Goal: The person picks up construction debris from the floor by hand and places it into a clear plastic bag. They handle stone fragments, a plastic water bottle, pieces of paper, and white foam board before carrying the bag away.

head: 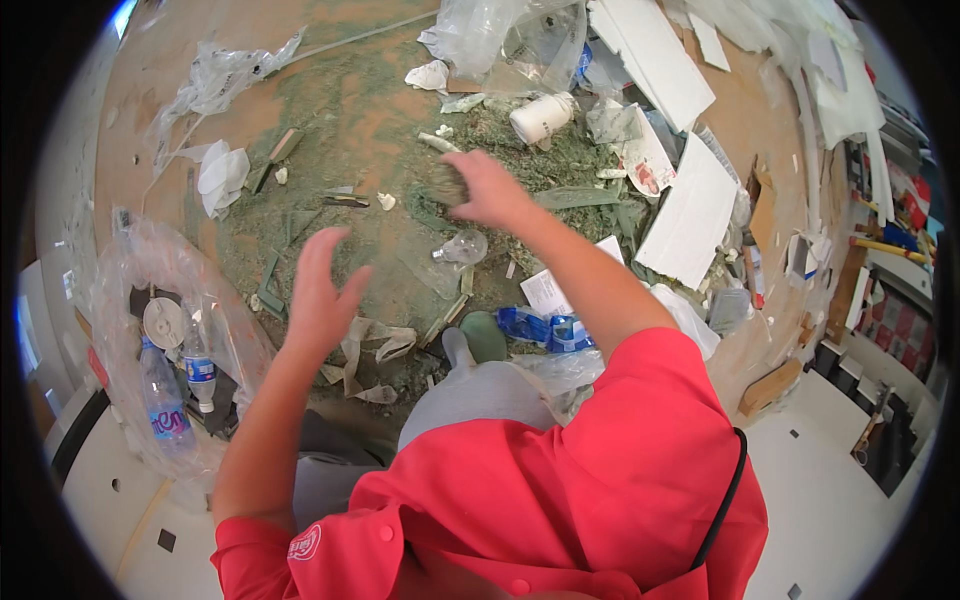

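My left hand (324, 289) hovers over the dusty floor with thumb and fingers apart and nothing in it. Farther out, my right hand (487, 191) reaches down into the rubbish, thumb and fingers spread around a blurred greenish clump (448, 186); whether it grips the clump is unclear. Just below that hand lies a light bulb (463, 247) beside a clear plastic scrap. A white plastic bottle (541, 118) rests on its side on the green debris heap (495, 135). Closer to me are a printed white paper (546, 292) and a crushed blue plastic bottle (523, 324).
At left, a clear plastic bag (251, 330) surrounds empty drink bottles (161, 405). White foam boards (690, 210) lie on the right. Crumpled plastic film (510, 45) is piled at the far side. Green-dusted strips (270, 289) and a wood offcut (285, 145) lie scattered at left.
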Tool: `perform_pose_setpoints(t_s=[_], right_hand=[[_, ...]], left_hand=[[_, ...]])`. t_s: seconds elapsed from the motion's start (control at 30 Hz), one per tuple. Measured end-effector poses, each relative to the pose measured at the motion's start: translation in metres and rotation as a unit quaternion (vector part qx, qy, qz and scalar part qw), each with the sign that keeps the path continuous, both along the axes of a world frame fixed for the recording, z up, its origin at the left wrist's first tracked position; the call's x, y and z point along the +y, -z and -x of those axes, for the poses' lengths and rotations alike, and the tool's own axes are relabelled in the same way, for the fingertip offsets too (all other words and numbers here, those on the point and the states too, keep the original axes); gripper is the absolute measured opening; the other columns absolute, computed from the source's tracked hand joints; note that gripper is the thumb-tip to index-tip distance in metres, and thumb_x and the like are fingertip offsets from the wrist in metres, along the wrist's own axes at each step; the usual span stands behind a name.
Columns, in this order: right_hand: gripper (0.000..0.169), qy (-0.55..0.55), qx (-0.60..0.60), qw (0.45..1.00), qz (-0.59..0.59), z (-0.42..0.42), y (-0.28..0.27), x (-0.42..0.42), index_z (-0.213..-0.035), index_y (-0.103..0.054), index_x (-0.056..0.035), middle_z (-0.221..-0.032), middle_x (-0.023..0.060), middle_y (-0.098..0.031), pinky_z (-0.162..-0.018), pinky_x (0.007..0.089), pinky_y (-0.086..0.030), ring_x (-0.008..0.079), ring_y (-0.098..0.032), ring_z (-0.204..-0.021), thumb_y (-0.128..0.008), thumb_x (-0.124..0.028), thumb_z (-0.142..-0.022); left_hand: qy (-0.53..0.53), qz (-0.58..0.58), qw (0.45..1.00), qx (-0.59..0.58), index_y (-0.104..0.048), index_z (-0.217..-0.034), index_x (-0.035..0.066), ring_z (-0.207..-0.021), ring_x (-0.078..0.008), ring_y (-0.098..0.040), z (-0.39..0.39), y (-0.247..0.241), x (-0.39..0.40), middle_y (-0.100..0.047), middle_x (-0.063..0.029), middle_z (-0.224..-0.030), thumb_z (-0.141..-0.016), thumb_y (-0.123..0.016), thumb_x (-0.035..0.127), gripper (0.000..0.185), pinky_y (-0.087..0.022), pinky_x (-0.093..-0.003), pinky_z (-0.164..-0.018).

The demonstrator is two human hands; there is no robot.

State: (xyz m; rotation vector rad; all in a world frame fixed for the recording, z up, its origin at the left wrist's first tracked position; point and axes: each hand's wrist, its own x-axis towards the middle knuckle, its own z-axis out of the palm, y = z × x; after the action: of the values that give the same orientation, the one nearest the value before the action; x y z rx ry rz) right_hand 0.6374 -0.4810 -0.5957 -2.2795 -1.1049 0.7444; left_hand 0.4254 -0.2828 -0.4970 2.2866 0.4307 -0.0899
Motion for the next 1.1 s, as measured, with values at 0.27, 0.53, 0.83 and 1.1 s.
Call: perform_pose_setpoints(t_s=[0.27, 0.53, 0.83, 1.1], right_hand=[[0.08, 0.06, 0.38, 0.919, -0.079, 0.064, -0.037, 0.035, -0.136, -0.038, -0.006, -0.11, 0.0135, -0.061, -0.085, 0.0341, -0.047, 0.0209, -0.06, -0.097, -0.077, -0.029, -0.07], [0.049, 0.317, -0.209, 0.925, 0.015, -0.183, 0.017, -0.095, -0.125, -0.055, -0.0197, -0.122, 0.0086, -0.057, -0.096, 0.0471, -0.041, 0.0316, -0.05, -0.116, -0.047, -0.051, -0.088], [0.058, 0.206, -0.064, 0.943, 0.254, -0.104, -0.013, -0.082, -0.128, -0.051, -0.0188, -0.126, 0.012, -0.051, -0.093, 0.0552, -0.038, 0.0307, -0.045, -0.116, -0.035, -0.06, -0.09], [0.068, 0.134, -0.015, 0.984, 0.121, 0.036, -0.008, -0.088, -0.13, -0.043, -0.0055, -0.124, 0.0165, -0.047, -0.087, 0.0504, -0.044, 0.0346, -0.045, -0.113, -0.062, -0.047, -0.08]], left_hand=[[-0.322, 0.523, 0.762, 0.205, -0.033, -0.133, 0.01, -0.103, -0.0216, -0.052, -0.037, 0.046, -0.03, -0.05, -0.0066, -0.117, -0.081, -0.07, 0.033, 0.068, -0.046, -0.0397, -0.077], [-0.126, 0.137, 0.955, 0.23, -0.044, -0.122, 0.0, -0.107, -0.0271, -0.051, -0.022, 0.046, -0.022, -0.051, -0.0143, -0.116, -0.073, -0.073, 0.024, 0.062, -0.042, -0.0352, -0.089], [-0.037, 0.045, 0.988, 0.146, -0.044, -0.123, 0.002, -0.115, -0.0364, -0.045, -0.04, 0.054, -0.039, -0.047, -0.02, -0.122, -0.071, -0.072, 0.017, 0.061, -0.038, -0.0396, -0.097], [-0.089, 0.098, 0.979, 0.154, -0.045, -0.124, 0.002, -0.108, -0.0291, -0.051, -0.05, 0.049, -0.043, -0.05, -0.0175, -0.118, -0.072, -0.072, 0.017, 0.06, -0.04, -0.036, -0.093]])
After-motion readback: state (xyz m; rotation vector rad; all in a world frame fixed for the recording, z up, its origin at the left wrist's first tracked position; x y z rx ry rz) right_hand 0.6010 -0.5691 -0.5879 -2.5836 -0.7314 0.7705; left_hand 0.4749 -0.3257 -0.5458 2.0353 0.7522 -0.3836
